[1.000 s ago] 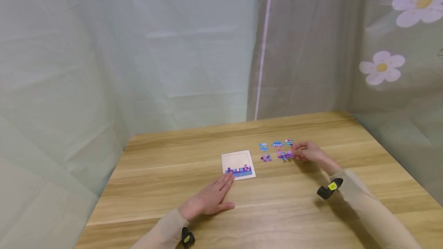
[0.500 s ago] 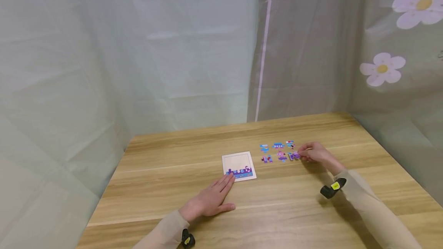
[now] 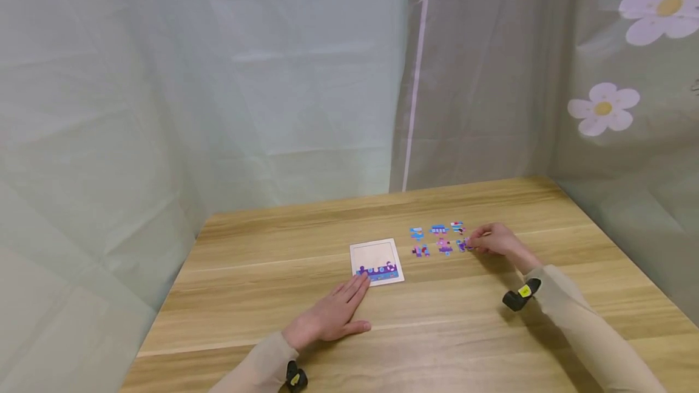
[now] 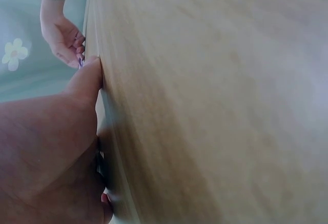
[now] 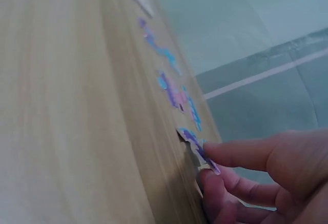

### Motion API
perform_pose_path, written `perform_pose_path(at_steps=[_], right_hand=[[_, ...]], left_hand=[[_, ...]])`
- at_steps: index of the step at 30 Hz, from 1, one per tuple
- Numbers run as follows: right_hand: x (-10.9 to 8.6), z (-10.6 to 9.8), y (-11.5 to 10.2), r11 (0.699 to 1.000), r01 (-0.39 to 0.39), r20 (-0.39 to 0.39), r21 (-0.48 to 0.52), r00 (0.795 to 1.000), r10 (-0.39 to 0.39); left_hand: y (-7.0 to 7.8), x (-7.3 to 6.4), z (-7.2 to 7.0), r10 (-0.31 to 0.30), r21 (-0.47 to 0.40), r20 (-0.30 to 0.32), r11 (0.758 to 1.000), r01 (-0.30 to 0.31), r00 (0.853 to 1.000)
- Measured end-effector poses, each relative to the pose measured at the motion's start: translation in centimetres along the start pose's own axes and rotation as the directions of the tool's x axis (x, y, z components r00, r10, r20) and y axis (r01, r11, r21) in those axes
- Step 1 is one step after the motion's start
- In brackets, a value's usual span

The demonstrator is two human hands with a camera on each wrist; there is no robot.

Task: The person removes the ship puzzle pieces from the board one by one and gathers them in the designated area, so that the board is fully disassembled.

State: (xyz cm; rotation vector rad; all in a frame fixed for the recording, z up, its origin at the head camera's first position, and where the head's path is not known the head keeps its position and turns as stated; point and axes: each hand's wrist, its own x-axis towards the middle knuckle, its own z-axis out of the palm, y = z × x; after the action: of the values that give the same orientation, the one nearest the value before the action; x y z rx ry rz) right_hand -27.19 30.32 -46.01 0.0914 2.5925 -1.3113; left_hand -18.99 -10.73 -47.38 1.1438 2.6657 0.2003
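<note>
My right hand (image 3: 494,239) pinches a purple and blue jigsaw piece (image 5: 195,144) between thumb and fingers. In the right wrist view this piece tilts, one edge raised over the table. Beside it, in the head view, lies a pink and purple piece (image 3: 445,247). My left hand (image 3: 334,315) lies flat, its fingertips resting on the near left corner of a white-framed puzzle board (image 3: 374,255). Along the board's near side runs a fitted purple and blue strip (image 3: 380,272); the rest of the board's inside is bare. In the left wrist view the left thumb (image 4: 88,80) stretches along the tabletop.
More loose pieces lie right of the board: a blue one (image 3: 417,234), a blue and white one (image 3: 438,229), a red, white and blue one (image 3: 457,227) and a pink and red one (image 3: 421,251). Curtains (image 3: 306,108) hang behind the wooden table (image 3: 262,272).
My right hand has drawn the purple piece rightward, away from the pink and purple piece it overlapped, and now tilts it. The left hand stays on the board.
</note>
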Motion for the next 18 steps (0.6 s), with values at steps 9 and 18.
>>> perform_pose_path(at_steps=[9,18], right_hand=[[0.0,0.1,-0.1,0.992,0.018,-0.084,-0.127,0.996,-0.029],[0.2,-0.1,-0.1,0.986,0.031,-0.082,-0.165,0.996,-0.045]], left_hand=[[-0.6,0.4,1.3,0.015,0.007,-0.033,1.000,-0.015,0.999],[0.3,0.1,-0.1,-0.002,-0.016,0.002,1.000,0.002,1.000]])
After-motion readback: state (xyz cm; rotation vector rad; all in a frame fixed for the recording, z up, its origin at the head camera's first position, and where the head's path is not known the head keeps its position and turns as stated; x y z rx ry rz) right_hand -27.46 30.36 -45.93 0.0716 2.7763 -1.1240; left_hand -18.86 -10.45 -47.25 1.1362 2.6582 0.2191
